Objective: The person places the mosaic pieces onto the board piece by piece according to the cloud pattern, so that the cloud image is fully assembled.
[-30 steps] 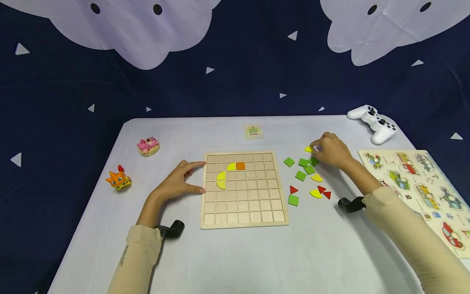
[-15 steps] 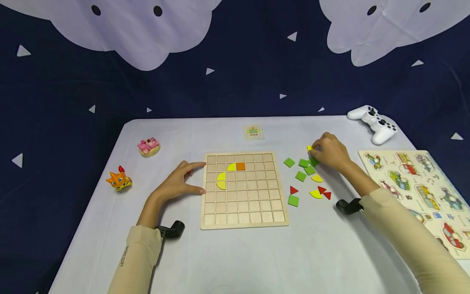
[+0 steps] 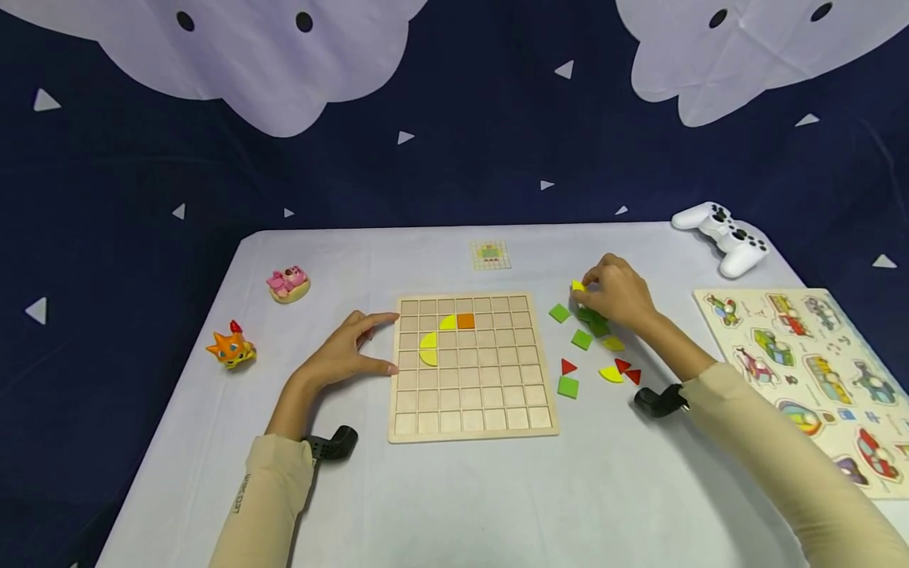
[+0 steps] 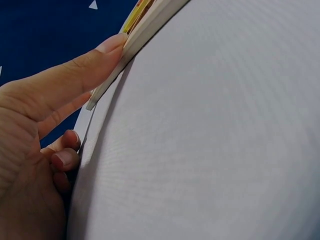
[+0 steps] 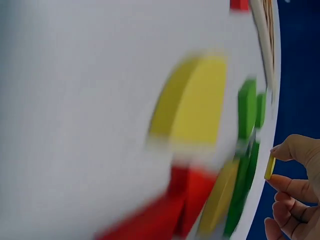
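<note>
A wooden grid board (image 3: 472, 422) lies in the middle of the table. Two yellow quarter-circle pieces (image 3: 428, 340), a third one above, and an orange square (image 3: 465, 321) sit in its cells. My left hand (image 3: 344, 347) is at the board's left edge, thumb and forefinger spread apart and touching the rim; in the left wrist view the thumb (image 4: 85, 72) presses the edge. My right hand (image 3: 619, 292) pinches a yellow quarter-circle piece (image 5: 270, 166) between thumb and forefinger, raised over the green squares (image 3: 581, 340). Its fingers partly cover that piece in the head view.
Red triangles (image 3: 633, 377) and loose yellow pieces (image 3: 611, 375) lie right of the board. A small pattern card (image 3: 490, 255) is behind it. To the right are a picture puzzle board (image 3: 802, 379) and a white game controller (image 3: 720, 239). Pink (image 3: 287, 284) and orange (image 3: 230, 347) figurines stand left.
My right hand has lifted the yellow quarter-circle piece and moved left, toward the board. My left hand has stayed at the board's edge.
</note>
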Motion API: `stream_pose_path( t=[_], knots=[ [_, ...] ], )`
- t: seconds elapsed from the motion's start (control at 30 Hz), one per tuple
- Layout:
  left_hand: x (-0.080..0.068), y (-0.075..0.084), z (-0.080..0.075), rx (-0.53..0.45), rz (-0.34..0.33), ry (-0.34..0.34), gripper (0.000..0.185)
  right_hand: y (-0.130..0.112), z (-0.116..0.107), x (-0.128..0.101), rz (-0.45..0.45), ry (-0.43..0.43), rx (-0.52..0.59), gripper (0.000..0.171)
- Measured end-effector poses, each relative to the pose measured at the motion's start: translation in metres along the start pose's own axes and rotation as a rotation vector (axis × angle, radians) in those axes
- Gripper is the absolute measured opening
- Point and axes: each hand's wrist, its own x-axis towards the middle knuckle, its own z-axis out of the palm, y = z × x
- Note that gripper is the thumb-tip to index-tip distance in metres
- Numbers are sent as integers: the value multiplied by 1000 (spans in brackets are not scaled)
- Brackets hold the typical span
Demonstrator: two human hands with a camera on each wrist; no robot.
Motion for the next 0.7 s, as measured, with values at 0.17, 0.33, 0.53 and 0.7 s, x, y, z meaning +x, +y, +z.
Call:
stream_pose_path(
  t=[0.17,0.33,0.53,0.7],
  knots=[
    [0,0,0,-9,2,-3,87,-28,8,0,-59,-11,42,35],
    [1,1,0,-4,-10,0,88,-56,17,-1,-130,-21,69,33],
    [1,0,0,-5,-5,-3,87,-83,29,0,-203,-32,88,29],
    [1,-1,0,-4,-1,-7,87,-99,39,0,-241,-49,99,28]
  ],
)
